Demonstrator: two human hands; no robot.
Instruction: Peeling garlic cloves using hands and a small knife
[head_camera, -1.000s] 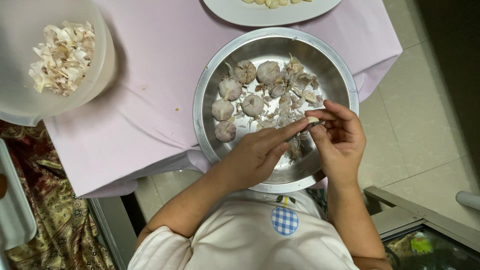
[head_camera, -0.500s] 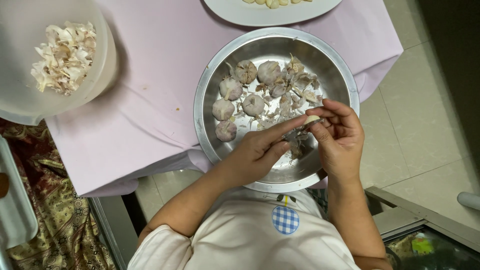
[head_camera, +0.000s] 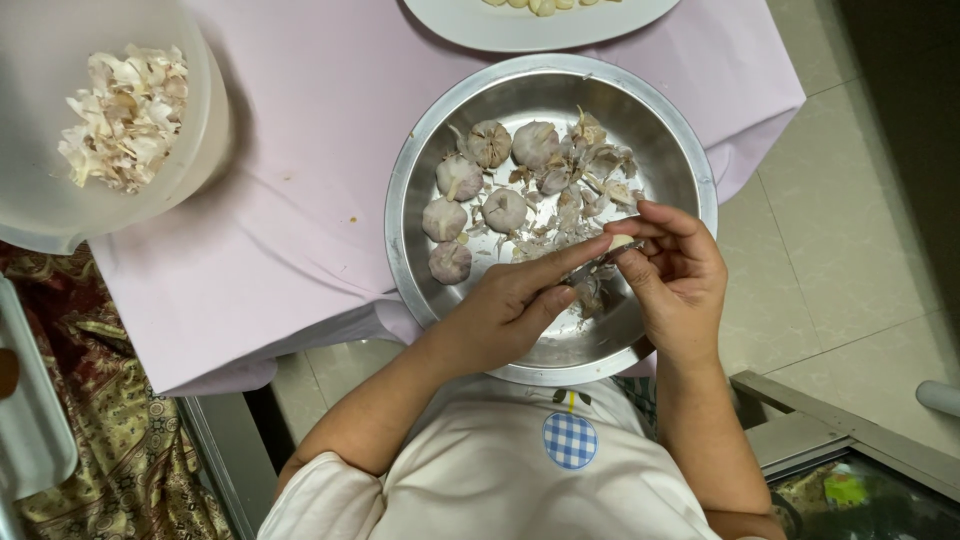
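Over steel bowl (head_camera: 420, 180), both hands (head_camera: 510, 310) (head_camera: 680, 275) hide garlic clove (head_camera: 622, 242), knife mostly.

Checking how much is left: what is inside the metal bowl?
Whole garlic bulbs, loose cloves and papery skins lie in the metal bowl. Both hands cover its near part.

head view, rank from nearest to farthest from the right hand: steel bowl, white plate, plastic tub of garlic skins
1. steel bowl: right under the right hand, which works over its near rim.
2. white plate: top edge, beyond the bowl.
3. plastic tub of garlic skins: far upper left.
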